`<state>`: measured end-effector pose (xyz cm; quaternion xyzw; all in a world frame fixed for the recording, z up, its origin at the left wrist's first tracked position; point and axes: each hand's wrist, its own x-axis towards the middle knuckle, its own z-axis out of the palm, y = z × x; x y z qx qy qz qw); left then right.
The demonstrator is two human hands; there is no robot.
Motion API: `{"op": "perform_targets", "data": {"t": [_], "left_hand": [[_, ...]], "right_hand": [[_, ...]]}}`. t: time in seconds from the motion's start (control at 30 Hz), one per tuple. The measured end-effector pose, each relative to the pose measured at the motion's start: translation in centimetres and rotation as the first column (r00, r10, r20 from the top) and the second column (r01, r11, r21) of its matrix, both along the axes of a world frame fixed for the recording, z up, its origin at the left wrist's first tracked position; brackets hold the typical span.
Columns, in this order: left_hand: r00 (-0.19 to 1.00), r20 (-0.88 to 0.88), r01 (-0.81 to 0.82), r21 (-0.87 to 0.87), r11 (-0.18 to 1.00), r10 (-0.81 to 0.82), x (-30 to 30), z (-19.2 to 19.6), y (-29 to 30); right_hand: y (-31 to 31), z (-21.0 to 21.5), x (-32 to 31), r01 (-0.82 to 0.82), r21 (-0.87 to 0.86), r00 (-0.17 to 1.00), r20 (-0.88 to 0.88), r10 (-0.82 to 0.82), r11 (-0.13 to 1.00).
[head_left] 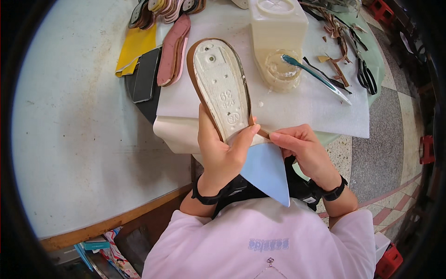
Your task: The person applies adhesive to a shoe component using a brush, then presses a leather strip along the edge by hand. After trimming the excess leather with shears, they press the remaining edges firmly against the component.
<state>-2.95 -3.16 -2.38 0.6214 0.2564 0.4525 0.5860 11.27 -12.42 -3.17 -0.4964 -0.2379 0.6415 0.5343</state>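
Observation:
My left hand grips a shoe sole near its lower end, thumb laid across it. The sole is off-white on the face toward me, with moulded marks, small holes and a brown covering around its rim. A narrow brown strip runs from the sole's lower right side to my right hand. Thumb and forefinger of that hand pinch the strip's end. Below the hands hangs a light blue, pointed flap, apparently joined to the sole; my left hand partly hides the join.
A glue-filled cut-open plastic jug stands ahead, a teal brush resting across its opening. Right of it lie scissors and leather scraps. Stacked insoles, a phone and yellow material lie left, on the table.

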Motion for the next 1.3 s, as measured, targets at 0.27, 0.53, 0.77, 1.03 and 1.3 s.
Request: {"op": "perform_targets", "data": {"t": [0.27, 0.53, 0.77, 1.03, 1.3], "left_hand": [[0.999, 0.049, 0.002, 0.083, 0.997, -0.007, -0.6, -0.9, -0.4], [0.995, 0.040, 0.087, -0.023, 0.996, -0.086, -1.5, -1.1, 0.7], [0.967, 0.036, -0.252, 0.040, 0.967, 0.251, -4.1, 0.5, 1.7], [0.899, -0.381, 0.249, 0.852, 0.461, 0.218, -2.7, 3.1, -0.5], [0.626, -0.772, 0.578, 0.557, 0.597, 0.115, 0.6, 2.2, 1.3]], "right_hand": [[-0.4, -0.6, -0.8, 0.028, 0.056, 0.994, 0.103, -0.034, 0.998], [0.1, -1.0, -1.5, 0.054, 0.141, 0.943, 0.319, -0.097, 0.989], [0.6, -0.5, -0.6, -0.005, 0.215, 0.804, 0.581, -0.124, 0.977], [0.9, 0.5, -0.6, -0.165, 0.337, 0.503, 0.837, -0.214, 0.927], [0.9, 1.8, 1.2, -0.293, 0.387, 0.424, 0.872, -0.244, 0.874]]}}
